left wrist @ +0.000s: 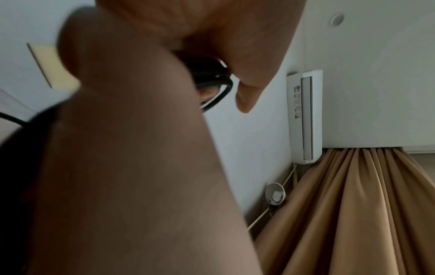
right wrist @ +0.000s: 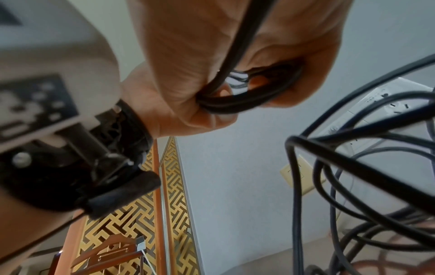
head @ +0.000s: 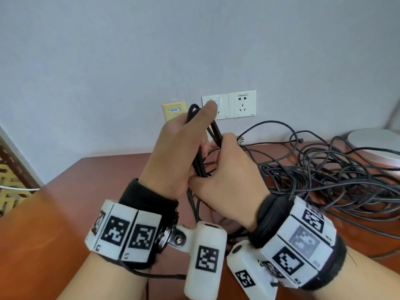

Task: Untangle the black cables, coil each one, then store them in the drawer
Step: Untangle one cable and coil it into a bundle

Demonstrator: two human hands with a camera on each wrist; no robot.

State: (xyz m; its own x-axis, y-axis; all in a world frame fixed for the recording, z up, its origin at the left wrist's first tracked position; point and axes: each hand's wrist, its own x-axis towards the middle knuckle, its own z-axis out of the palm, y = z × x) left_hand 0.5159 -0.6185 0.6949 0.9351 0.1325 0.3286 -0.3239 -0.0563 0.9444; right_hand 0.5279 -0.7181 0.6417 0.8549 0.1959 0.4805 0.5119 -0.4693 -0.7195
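A small coil of black cable (head: 200, 152) is held upright above the desk between both hands. My left hand (head: 179, 148) grips its upper loops, thumb raised over the top; in the left wrist view the coil (left wrist: 212, 81) shows between thumb and fingers. My right hand (head: 229, 176) is curled round the lower part of the coil (right wrist: 247, 100), and a strand runs up across its palm. A big tangle of black cables (head: 320, 178) lies on the red-brown desk (head: 75, 202) to the right, with strands leading to the hands. The drawer is not in view.
Wall sockets (head: 242, 103) and a beige wall plate (head: 174, 110) sit just behind the hands. A round white lamp base (head: 374, 146) stands at the desk's far right, among the cables. A gold lattice panel (head: 8, 185) borders the left.
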